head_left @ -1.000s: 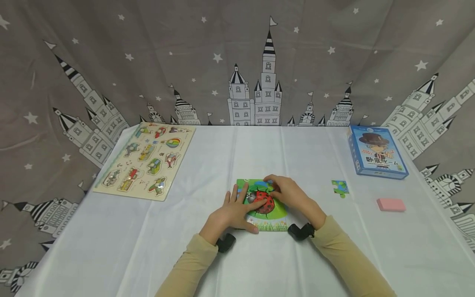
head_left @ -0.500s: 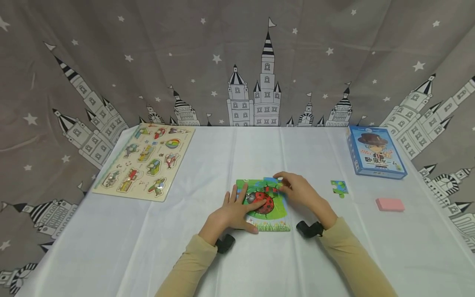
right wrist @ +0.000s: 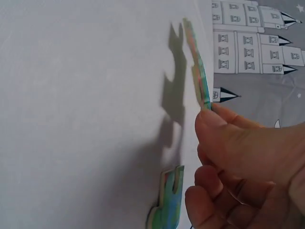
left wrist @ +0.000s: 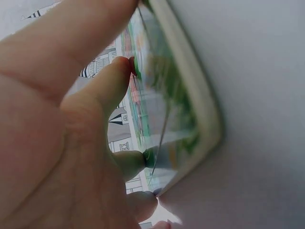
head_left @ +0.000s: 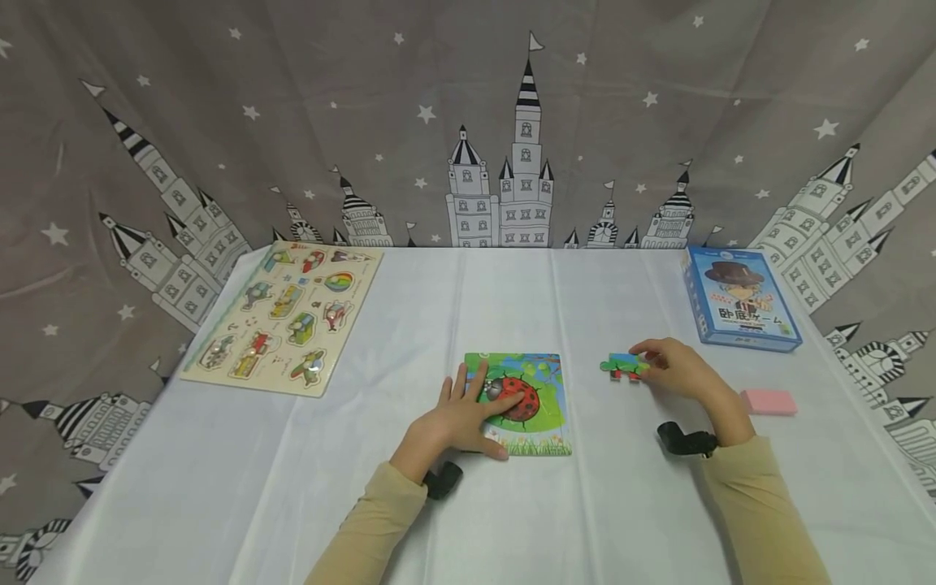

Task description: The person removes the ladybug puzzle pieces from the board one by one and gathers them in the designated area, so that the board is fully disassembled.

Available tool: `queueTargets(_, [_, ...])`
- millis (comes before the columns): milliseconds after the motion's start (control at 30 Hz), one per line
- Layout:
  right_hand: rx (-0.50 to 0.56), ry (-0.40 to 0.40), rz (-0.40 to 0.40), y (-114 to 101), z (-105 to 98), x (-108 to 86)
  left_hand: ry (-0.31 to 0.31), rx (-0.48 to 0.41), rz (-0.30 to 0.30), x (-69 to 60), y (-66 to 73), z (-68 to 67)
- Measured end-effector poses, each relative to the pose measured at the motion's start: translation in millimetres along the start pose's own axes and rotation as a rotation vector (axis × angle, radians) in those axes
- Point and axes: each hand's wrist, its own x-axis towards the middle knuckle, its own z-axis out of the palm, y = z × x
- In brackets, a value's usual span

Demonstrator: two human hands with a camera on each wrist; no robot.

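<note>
A white cloth point(head_left: 409, 317) covers the table in front of a grey curtain point(head_left: 307, 97) printed with white castles and stars. At the far left lies a cream rectangular board point(head_left: 247, 327) fitted with coloured vehicle shapes. Right of it, the left hand point(head_left: 457, 418) extends from a tan sleeve; a black wrist fitting point(head_left: 444, 481) sits at the wrist. The fingers are spread apart and rest flat on a square green puzzle board point(head_left: 548, 406), which lies flat near the middle of the cloth and shows a red, black-spotted ladybird. The index finger lies across the ladybird; the thumb lies at the near edge. The left hand is clamped on nothing.

Right of the puzzle board, and apart from it, is a green, blue and red jigsaw piece point(head_left: 621, 366). The thumb and index finger of the right hand point(head_left: 680, 374) are clamped on its edge. The right wrist view shows this piece tilted on edge, clear of the cloth, with its shadow beside it. A second green and blue jigsaw piece point(right wrist: 167, 200) lies on the cloth, near the right hand's curled lower fingers in that view.

Farther right, a blue game box point(head_left: 746, 301) lies flat toward the back; a pink rectangular block point(head_left: 771, 402) lies nearer, just beside the right wrist.
</note>
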Motion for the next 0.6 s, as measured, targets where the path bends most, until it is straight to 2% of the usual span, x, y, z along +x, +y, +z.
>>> queueTargets(167, [-0.034,0.011,0.021,3.5,1.9,1.6,0.002,-0.003,-0.01,-1.2,-0.7,1.4])
queueTargets(300, [-0.032,0.028,0.001,-7.2,5.3,4.6,0.017,-0.002,-0.024,-2.0,-2.7,4.8])
queueTargets(467, [0.02,0.038,-0.128,-41.6,19.9,15.7,0.03,-0.016,-0.062,-7.5,-5.1,6.0])
queueTargets(600, [0.046,-0.012,-0.244,-77.0,40.9,29.6,0.017,-0.02,-0.082,-11.5,-7.7,6.0])
